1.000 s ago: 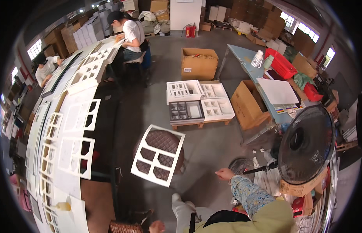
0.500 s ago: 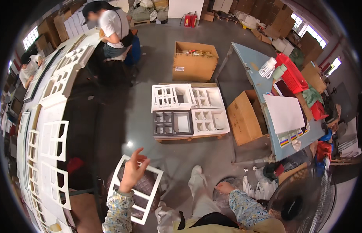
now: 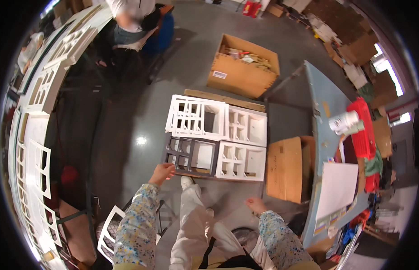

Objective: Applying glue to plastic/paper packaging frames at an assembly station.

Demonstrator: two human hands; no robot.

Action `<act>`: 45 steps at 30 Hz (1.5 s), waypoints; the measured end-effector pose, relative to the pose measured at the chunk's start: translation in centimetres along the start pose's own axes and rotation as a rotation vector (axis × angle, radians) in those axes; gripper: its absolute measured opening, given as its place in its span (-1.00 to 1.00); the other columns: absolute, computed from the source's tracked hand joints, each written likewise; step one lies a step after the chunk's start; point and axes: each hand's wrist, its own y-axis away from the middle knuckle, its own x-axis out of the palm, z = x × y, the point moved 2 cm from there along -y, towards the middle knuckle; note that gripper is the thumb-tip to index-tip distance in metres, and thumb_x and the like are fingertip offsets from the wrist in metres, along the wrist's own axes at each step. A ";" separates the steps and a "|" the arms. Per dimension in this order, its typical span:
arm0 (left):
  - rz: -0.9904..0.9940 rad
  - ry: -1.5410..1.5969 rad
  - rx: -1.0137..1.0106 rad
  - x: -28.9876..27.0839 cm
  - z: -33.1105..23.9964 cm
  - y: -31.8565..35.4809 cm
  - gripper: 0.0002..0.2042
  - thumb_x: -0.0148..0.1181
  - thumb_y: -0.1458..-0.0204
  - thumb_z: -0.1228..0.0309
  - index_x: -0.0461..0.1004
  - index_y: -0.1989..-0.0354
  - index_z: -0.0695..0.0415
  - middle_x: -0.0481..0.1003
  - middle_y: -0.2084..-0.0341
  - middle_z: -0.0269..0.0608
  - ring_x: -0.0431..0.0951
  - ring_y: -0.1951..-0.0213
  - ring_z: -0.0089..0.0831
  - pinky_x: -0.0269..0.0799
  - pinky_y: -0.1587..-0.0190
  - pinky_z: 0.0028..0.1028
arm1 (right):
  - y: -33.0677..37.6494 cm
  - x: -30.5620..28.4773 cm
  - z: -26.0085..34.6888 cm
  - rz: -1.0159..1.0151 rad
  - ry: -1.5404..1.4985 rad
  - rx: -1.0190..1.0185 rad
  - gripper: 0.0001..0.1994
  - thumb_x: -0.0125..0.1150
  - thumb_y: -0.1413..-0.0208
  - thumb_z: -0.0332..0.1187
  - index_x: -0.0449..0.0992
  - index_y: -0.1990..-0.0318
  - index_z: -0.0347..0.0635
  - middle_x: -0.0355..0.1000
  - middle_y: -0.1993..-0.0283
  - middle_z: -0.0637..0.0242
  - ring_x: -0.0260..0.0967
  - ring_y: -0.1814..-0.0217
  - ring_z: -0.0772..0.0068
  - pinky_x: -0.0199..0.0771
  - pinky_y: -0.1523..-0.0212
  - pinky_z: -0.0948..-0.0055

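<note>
My left hand [image 3: 162,173] is at the near left corner of a dark grey frame with compartments [image 3: 215,157], its fingers apart and slightly bent; I cannot tell if they touch the frame. That frame lies on a low pallet stack, beside a white compartment tray [image 3: 223,173]. Behind them lie a white frame [image 3: 171,118] and another white tray [image 3: 247,110]. My right hand [image 3: 256,205] hangs over the floor in front of the stack, nothing visible in it, fingers loosely bent. A white frame [image 3: 111,225] rests on a stool, partly behind my left sleeve.
An open cardboard box [image 3: 245,74] stands beyond the stack, another cardboard box [image 3: 283,168] to its right. A blue table [image 3: 324,94] with a red basket [image 3: 362,130] is at right. At left, a long workbench [image 3: 31,135] carries white frames; a seated person [image 3: 133,22] is at its far end.
I have moved forward to the stack, and the stool with its white frame is now lower left. My left hand has moved from above that frame to the grey one's corner. My right hand has swung forward.
</note>
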 end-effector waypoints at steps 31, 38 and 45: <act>-0.560 0.390 0.204 0.3 0.7 -27.9 -0.84 0.10 0.00 0.49 0.36 0.30 0.32 0.47 0.47 -0.17 0.52 0.41 -0.45 0.50 0.39 -0.51 | -43.0 7.6 8.2 -0.338 -0.785 0.075 -0.57 -0.04 -0.08 -0.54 0.12 -0.13 -0.32 0.20 -0.12 0.14 0.14 -0.17 0.35 0.07 -0.16 0.49; -0.599 0.407 0.171 -0.9 0.6 -28.6 -0.86 0.08 -0.02 0.49 0.36 0.30 0.30 0.47 0.45 -0.18 0.52 0.41 -0.44 0.50 0.39 -0.53 | -42.3 6.4 9.8 -0.541 -0.724 -0.012 -0.79 -0.09 -0.10 -0.55 0.34 0.11 -0.37 0.39 0.16 0.21 0.34 0.11 0.43 0.29 0.04 0.53; -0.481 0.456 -0.046 -3.0 2.8 -31.7 -0.84 0.09 -0.01 0.49 0.34 0.26 0.29 0.47 0.42 -0.15 0.53 0.40 -0.44 0.51 0.38 -0.56 | -42.1 5.0 11.9 -0.687 -0.815 -0.059 -0.80 -0.04 -0.06 -0.58 0.37 0.13 -0.36 0.40 0.18 0.24 0.34 0.15 0.49 0.32 0.10 0.55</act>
